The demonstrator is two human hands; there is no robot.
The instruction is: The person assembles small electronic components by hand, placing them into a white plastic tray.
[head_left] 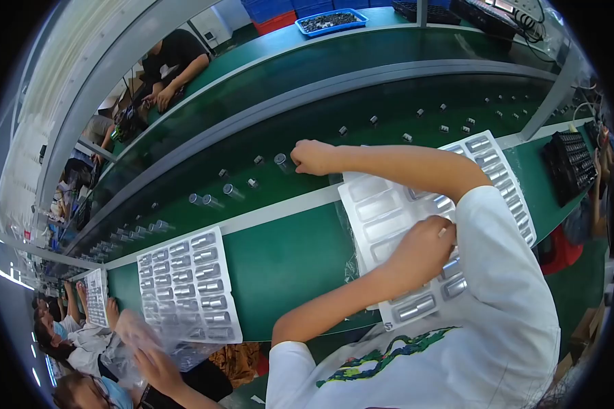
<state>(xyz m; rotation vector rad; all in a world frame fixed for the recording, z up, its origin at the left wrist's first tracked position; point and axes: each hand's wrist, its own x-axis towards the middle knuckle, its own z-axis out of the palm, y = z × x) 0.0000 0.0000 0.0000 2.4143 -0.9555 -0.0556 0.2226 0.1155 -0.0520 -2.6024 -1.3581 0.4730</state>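
Observation:
My right hand (314, 157) reaches across to the green belt (307, 178), its fingers curled closed. Just left of its fingertips stands a silver metal cylinder (281, 161); a small gap seems to lie between them. What the fingers hold, if anything, is hidden. My left hand (421, 253) is bent over a white plastic tray (374, 210) in front of me, fingers curled down among its pockets. Whatever it grips cannot be made out. Some pockets hold silver cylinders (415, 308); several at the tray's upper left are bare.
More cylinders (232, 191) and small metal parts (407, 138) are spread along the belt. A filled white tray (184, 286) lies to the left, near a co-worker's hands (153, 365) with clear plastic film. Another filled tray (501, 178) and a black tray (572, 167) are to the right.

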